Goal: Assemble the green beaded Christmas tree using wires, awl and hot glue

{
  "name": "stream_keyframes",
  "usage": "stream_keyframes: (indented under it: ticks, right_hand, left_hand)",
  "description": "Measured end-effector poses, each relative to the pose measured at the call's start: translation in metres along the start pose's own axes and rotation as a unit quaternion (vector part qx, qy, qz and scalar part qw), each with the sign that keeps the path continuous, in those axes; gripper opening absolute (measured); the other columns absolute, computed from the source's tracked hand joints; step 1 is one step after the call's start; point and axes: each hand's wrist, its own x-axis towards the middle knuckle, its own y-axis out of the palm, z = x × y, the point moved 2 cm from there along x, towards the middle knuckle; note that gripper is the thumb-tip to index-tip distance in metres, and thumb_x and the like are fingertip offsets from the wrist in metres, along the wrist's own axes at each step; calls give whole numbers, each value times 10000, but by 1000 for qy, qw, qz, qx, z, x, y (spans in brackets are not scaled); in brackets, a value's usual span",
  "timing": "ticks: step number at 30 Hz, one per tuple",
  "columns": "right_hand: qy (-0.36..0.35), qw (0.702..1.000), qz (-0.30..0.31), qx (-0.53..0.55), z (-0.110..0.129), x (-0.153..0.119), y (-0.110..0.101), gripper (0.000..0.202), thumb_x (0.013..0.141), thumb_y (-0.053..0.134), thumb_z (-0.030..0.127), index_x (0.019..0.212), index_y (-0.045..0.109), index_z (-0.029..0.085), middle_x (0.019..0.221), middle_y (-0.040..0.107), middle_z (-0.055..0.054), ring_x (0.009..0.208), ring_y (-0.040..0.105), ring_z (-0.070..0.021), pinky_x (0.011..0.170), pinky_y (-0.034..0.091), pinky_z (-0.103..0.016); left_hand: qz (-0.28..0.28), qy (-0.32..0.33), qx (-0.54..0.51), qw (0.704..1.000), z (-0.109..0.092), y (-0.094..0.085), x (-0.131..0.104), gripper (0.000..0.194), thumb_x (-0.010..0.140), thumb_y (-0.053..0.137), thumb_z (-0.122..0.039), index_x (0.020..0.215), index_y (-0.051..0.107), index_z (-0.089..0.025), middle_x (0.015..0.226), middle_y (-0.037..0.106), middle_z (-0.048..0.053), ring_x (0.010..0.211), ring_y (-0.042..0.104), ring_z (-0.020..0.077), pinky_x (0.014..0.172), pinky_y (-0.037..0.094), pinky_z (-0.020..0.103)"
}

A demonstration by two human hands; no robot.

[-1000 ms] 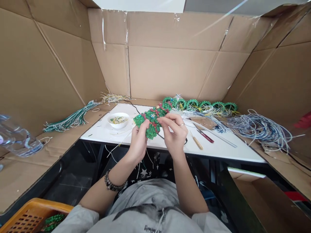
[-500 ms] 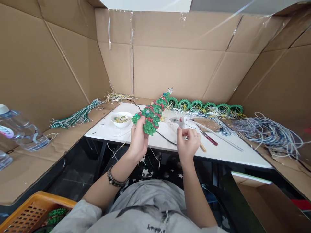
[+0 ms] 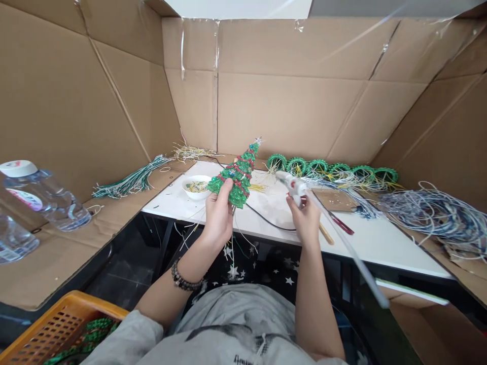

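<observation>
My left hand (image 3: 218,215) is closed round the base of a small beaded Christmas tree (image 3: 239,177), green with red strands and a clear star on top. The tree leans to the right, and thin wires dangle below my fingers. In my right hand (image 3: 307,220) is a white glue gun (image 3: 292,185), its nozzle pointing left toward the tree but apart from it. A long glue stick (image 3: 350,248) sticks out of the gun's back, slanting down to the right. Fingers hide part of the gun's handle.
A white bowl (image 3: 196,186) of wire bits stands left of the tree. Green beaded rings (image 3: 317,166) line the back. Red-handled tool (image 3: 342,223) and yellow stick (image 3: 326,234) lie right. Wire coils (image 3: 437,213), wire bundle (image 3: 131,180), bottle (image 3: 45,195) and orange basket (image 3: 57,324) surround the table.
My right hand has taken hold of the glue gun and lifted it off the table, its glue stick now tilted steeply. The tree in my left hand has turned slightly more upright.
</observation>
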Motion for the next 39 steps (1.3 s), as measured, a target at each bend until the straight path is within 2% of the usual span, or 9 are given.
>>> stream_keyframes:
  ticks: [3, 6, 8, 10, 13, 17, 24, 31, 39]
  right_hand:
    - [-47, 991, -18, 123, 15, -15, -12, 480, 839, 556, 554, 1096, 618, 154, 1014, 715, -113, 755, 637, -177, 696, 531, -328]
    - [-143, 967, -20, 210, 32, -31, -27, 362, 803, 690, 500, 979, 659, 185, 1006, 726, -91, 757, 666, -182, 712, 551, -339]
    - [-226, 957, -1, 183, 42, -40, -35, 212, 808, 730, 388, 920, 685, 213, 1024, 735, -65, 865, 701, -203, 791, 565, -343]
    - [-297, 945, 17, 137, 50, -47, -39, 61, 856, 688, 274, 900, 699, 233, 1045, 739, -39, 942, 709, -195, 840, 563, -317]
    - [-351, 931, 39, 92, 59, -54, -38, 138, 912, 594, 163, 969, 694, 242, 1092, 732, -23, 988, 703, -162, 863, 549, -271]
    - [-378, 924, 54, 34, 66, -57, -32, 158, 911, 593, 134, 1002, 682, 227, 1096, 717, -41, 994, 694, -158, 823, 531, -260]
    - [-413, 910, 25, -21, 73, -61, -30, 125, 914, 568, 113, 988, 627, 195, 1010, 710, -59, 900, 695, -154, 726, 518, -245]
    - [-417, 908, 20, -32, 73, -61, -31, 103, 928, 549, 125, 958, 602, 209, 976, 704, -41, 882, 693, -142, 692, 502, -228]
    - [-400, 915, 36, -22, 72, -62, -30, 116, 928, 532, 126, 946, 599, 219, 950, 698, -39, 862, 684, -151, 684, 494, -249]
  left_hand:
    - [-2, 19, -6, 1000, -2, 0, 1, 237, 688, 863, -302, 848, 768, -154, 856, 787, 17, 768, 707, 122, 795, 525, 243]
    - [-12, 28, 0, 1000, -3, 0, 2, 256, 670, 877, -317, 828, 768, -148, 819, 776, 8, 735, 696, 118, 791, 524, 250]
    - [-11, 38, 3, 999, -4, 1, 2, 250, 663, 880, -321, 807, 767, -150, 812, 774, 0, 738, 697, 116, 815, 530, 251]
    - [-7, 49, 6, 999, -5, 2, 1, 236, 659, 882, -319, 784, 763, -158, 810, 774, -6, 766, 707, 122, 863, 535, 260]
    - [-2, 59, 14, 998, -6, 3, 0, 226, 659, 882, -316, 776, 761, -165, 817, 774, 3, 876, 730, 161, 933, 532, 290]
    - [-1, 59, 20, 998, -6, 3, -2, 215, 686, 866, -320, 811, 764, -177, 885, 781, 17, 1028, 722, 200, 977, 522, 313]
    - [7, 60, 25, 998, -4, 3, -5, 187, 708, 852, -322, 797, 760, -185, 863, 781, 14, 1040, 722, 208, 993, 523, 323]
    - [12, 59, 30, 998, -3, 4, -6, 197, 719, 842, -335, 828, 769, -189, 917, 787, 33, 1098, 705, 232, 1033, 504, 365]
    - [12, 57, 24, 998, -2, 4, -6, 197, 714, 846, -326, 838, 774, -190, 950, 790, 35, 1096, 706, 224, 1008, 511, 339]
